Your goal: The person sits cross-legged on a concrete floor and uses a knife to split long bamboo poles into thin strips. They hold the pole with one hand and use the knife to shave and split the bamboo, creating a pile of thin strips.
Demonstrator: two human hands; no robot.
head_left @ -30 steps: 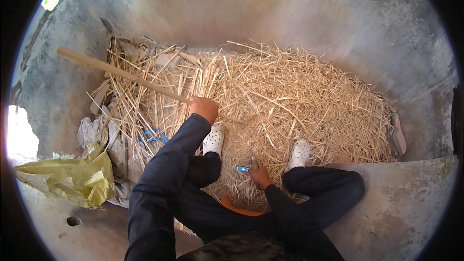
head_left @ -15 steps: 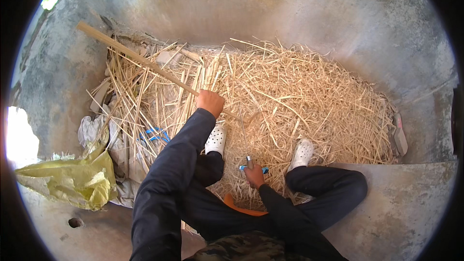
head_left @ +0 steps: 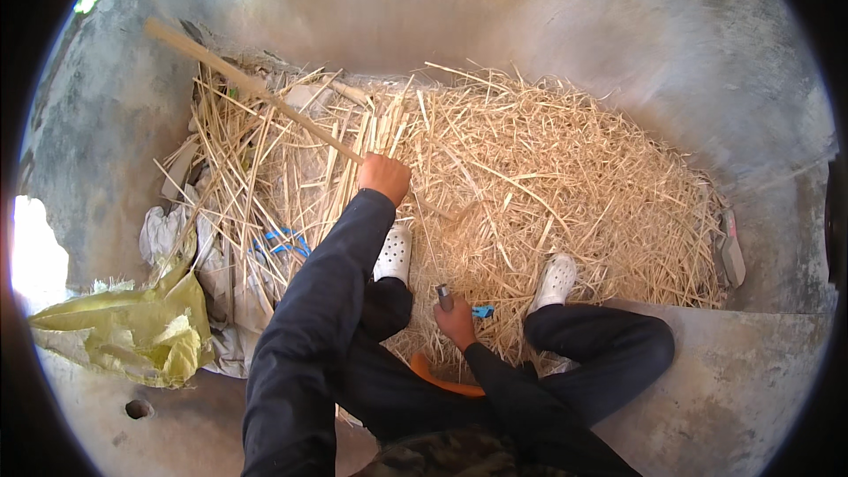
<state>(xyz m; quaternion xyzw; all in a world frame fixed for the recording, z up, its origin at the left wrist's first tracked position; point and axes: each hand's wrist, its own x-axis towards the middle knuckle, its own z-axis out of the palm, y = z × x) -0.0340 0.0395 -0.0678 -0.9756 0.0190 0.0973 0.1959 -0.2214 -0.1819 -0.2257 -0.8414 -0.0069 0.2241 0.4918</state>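
A long tan bamboo strip (head_left: 256,88) slants up to the far left from my left hand (head_left: 385,178), which is closed round it near its lower end. That lower end reaches a little past the fist over the shavings. Between my knees, my right hand (head_left: 457,321) is wrapped round the handle of a knife (head_left: 444,297) with a metal collar. Its blade is too smeared to make out. A bit of blue material (head_left: 482,311) shows beside the right hand. Pale curled shavings (head_left: 583,168) heap up beyond and to the right of both hands.
My white perforated clogs (head_left: 394,253) stand in the shavings. Loose thin strips (head_left: 238,177) and a blue strap (head_left: 284,241) lie left. A yellow-green sack (head_left: 132,331) rests near left. Concrete walls (head_left: 495,9) curve round; an orange curved piece (head_left: 437,378) lies under my legs.
The knife handle in my right hand has tilted to the left, and its blade, visible before, is now blurred. My left hand has shifted slightly up; the strip's far end has risen a little.
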